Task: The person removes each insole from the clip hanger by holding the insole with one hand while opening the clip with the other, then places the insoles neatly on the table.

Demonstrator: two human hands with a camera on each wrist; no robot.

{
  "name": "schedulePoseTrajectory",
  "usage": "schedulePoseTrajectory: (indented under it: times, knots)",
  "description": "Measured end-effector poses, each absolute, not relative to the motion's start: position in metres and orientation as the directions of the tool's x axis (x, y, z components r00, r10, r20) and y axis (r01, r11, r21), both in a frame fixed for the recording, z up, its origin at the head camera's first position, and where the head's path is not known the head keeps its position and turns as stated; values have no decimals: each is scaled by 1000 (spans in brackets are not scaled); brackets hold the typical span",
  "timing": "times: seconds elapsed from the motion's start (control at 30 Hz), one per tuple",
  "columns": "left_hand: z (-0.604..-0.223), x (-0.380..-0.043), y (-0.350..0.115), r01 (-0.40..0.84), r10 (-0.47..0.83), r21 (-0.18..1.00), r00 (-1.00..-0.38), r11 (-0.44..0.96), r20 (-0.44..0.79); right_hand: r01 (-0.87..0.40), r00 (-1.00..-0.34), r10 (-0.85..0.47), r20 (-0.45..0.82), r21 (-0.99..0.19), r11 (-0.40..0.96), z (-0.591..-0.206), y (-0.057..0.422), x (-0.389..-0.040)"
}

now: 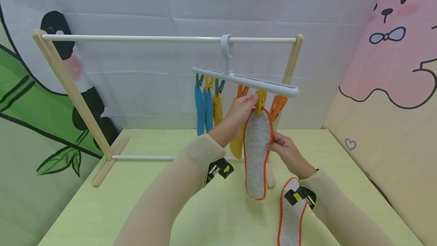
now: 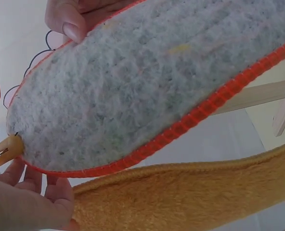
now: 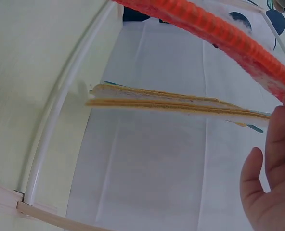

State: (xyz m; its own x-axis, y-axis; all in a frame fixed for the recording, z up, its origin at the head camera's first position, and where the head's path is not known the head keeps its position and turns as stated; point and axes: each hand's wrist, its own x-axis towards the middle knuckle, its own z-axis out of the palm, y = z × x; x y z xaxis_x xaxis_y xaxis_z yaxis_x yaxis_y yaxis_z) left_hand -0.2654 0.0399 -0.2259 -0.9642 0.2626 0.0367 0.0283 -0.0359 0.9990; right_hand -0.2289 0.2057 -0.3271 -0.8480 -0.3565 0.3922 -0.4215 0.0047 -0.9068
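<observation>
A grey felt insole (image 1: 255,155) with orange-red edging hangs upright, its top end in the mouth of a yellow clothespin (image 1: 261,101) under the hanger bar. My left hand (image 1: 237,115) has thumb and fingers on the clothespin; in the left wrist view its fingers lie beside the clip and partly behind the insole. With my right hand (image 1: 286,151) I pinch the insole's right edge around mid-length. The right wrist view catches only the red edging and part of that hand. A matching insole (image 1: 291,215) lies on the table below my right wrist.
The pale blue hanger (image 1: 246,81) hooks over the rack's top rod (image 1: 143,39). Blue insoles (image 1: 199,109) and tan ones (image 1: 217,109) hang from clips on its left part. An orange clip (image 1: 278,105) dangles at the right end. Wooden rack legs (image 1: 75,94) stand on the table.
</observation>
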Motion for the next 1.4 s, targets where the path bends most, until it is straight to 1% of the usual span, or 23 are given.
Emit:
schedulePoseTrajectory:
  times: [0.17,0.37,0.73,1.03,1.17,1.4]
  knots:
    - [-225,-263,40,11,255,1000,-967,-17,15,-432,-837,-370,403,-902,-6,-327,203,-226]
    - [-224,-264,44,-1,247,1000,-969,-28,5,-451,-822,-384,421,-892,-13,-326,201,-225]
    - [-221,-263,43,9,224,1000,-975,-13,12,-439,-841,-361,403,-898,19,-324,195,-225]
    - [-221,-263,44,48,229,999,-973,24,41,-464,-870,-220,441,-883,66,-325,188,-227]
    - [-220,-264,43,43,229,998,-973,41,32,-467,-868,-210,449,-883,42,-326,187,-228]
    - [-217,-266,45,41,232,999,-972,11,37,-482,-853,-229,469,-876,-1,-327,189,-228]
